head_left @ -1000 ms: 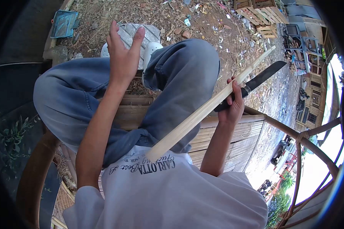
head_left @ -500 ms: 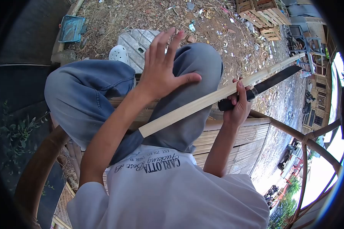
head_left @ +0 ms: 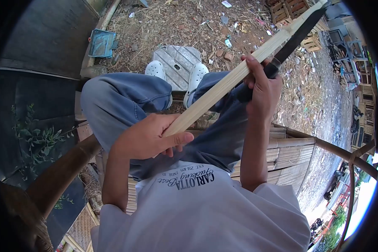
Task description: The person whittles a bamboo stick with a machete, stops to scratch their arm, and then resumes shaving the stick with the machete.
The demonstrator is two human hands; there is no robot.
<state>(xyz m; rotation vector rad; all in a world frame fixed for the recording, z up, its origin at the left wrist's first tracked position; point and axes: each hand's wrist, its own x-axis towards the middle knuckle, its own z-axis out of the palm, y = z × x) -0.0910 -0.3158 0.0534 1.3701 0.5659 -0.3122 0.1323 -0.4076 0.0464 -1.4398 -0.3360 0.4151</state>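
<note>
A long, pale bamboo strip [head_left: 222, 86] slants across my lap, rising from my waist to the upper right. My left hand [head_left: 145, 136] is closed around its lower end, thumb on top. Farther up, my right hand [head_left: 264, 90] holds the black handle of a machete [head_left: 296, 40], and its thumb and fingers also pinch the strip. The dark blade points up and away, nearly parallel to the strip and just to its right, overlapping it near the tip in this view.
My white clogs [head_left: 196, 75] rest by a grey slatted plastic stool [head_left: 178, 56] on littered ground. I sit on a bamboo bench [head_left: 287, 157] with a bamboo pole rail [head_left: 336, 153]. A blue basket [head_left: 103, 43] lies at upper left, and wooden crates [head_left: 283, 10] stand at upper right.
My left hand, spread in the air before, has come down and taken hold of the strip's lower end. The strip and machete now tilt more steeply upward, and my knees have shifted.
</note>
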